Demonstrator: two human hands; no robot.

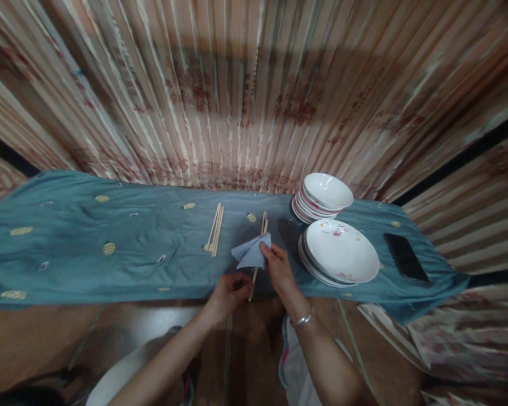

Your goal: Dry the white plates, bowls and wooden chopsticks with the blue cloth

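Observation:
In my right hand [279, 268] is a light blue cloth [250, 252], folded around the middle of a wooden chopstick [254, 276]. My left hand [232, 290] pinches the near end of that chopstick at the table's front edge. Beyond the cloth, the tips of chopsticks [265, 221] show; whether they all belong to the held one or lie on the table behind it, I cannot tell. Left of the cloth, several loose chopsticks [217, 231] lie side by side on the tablecloth.
A green-blue patterned tablecloth [76, 225] covers the narrow table. To the right stand a stack of bowls [328, 192] and, nearer, a stack of plates [341, 254]. A black phone [406, 258] lies at the right end. A pleated curtain [237, 101] hangs behind.

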